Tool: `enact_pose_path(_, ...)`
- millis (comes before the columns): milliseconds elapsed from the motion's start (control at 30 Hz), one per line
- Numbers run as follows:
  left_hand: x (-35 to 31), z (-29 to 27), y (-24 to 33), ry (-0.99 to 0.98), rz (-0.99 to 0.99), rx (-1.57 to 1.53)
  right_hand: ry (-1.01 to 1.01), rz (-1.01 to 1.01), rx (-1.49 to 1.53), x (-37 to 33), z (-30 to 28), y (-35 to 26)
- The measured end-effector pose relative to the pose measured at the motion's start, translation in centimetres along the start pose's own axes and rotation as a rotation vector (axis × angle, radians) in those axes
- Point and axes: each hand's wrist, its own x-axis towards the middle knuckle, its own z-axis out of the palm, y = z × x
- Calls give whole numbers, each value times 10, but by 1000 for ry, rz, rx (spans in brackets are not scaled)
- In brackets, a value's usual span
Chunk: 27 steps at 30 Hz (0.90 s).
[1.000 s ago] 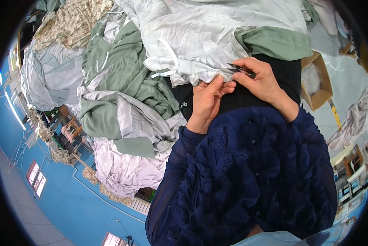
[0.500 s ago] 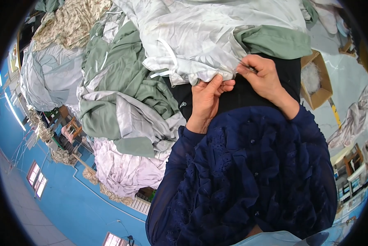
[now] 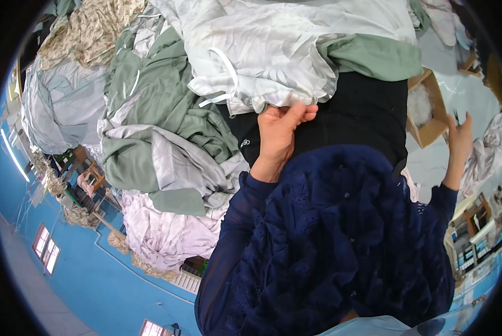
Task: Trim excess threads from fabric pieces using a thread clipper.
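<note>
My left hand point(image 3: 279, 134) pinches the lower edge of a pale leaf-patterned fabric point(image 3: 284, 50) that lies over a black cloth point(image 3: 363, 112). A white ribbon tie point(image 3: 223, 73) hangs from that fabric just left of the hand. My right hand point(image 3: 459, 143) is raised far off at the right, away from the fabric, with a thin dark tool point(image 3: 456, 116) sticking up from its fingers. Both forearms wear dark blue lace sleeves point(image 3: 340, 235).
Heaped cloth fills the left and top: sage green fabric point(image 3: 161, 101), lilac fabric point(image 3: 161, 235), grey fabric point(image 3: 60, 106) and a floral piece point(image 3: 88, 28). An open cardboard box point(image 3: 430, 126) with white stuffing stands between my hands, right of the black cloth.
My right hand has left the fabric edge and swung far to the right with the dark tool. My left hand stays at the fabric edge.
</note>
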Motion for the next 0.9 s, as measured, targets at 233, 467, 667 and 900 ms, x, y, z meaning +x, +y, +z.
enact_pose_path(233, 2, -10, 0, 97, -129, 154, -181, -561, 1102, -58, -61, -170)
enact_pose_path(467, -8, 8, 2, 27, -20, -51, -371, -913, 1258, -73, -71, -253)
enact_pose_path(667, -9, -2, 3, -18, -26, -114, -427, -961, 1263, -71, -66, -263)
enact_pose_path(900, -6, -12, 2, -54, -76, -207, -497, -940, 1296, -68, -63, -260)
